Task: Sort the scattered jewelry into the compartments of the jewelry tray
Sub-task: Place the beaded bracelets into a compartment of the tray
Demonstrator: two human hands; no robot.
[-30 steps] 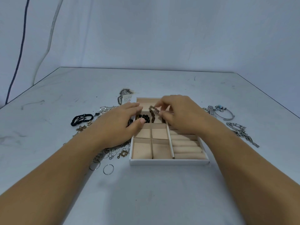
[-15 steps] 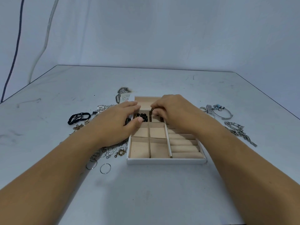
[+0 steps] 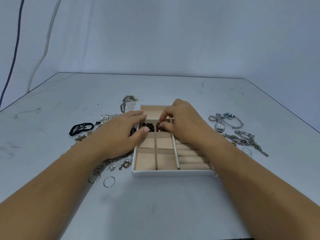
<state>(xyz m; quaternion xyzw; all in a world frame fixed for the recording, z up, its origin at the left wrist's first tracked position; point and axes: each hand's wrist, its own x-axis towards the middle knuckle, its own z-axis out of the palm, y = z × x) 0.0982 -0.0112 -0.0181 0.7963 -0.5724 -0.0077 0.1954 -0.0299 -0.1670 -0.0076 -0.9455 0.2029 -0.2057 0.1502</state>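
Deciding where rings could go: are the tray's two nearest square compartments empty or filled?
Empty. Both nearest square compartments of the jewelry tray show only bare beige lining; beaded bracelets lie farther back.

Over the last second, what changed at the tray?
The right hand lowered the brown bead bracelet slightly into the tray compartment beside the dark beads, and it still pinches the strand. The left hand stayed resting on the tray's left edge. The tray and the loose jewelry did not move.
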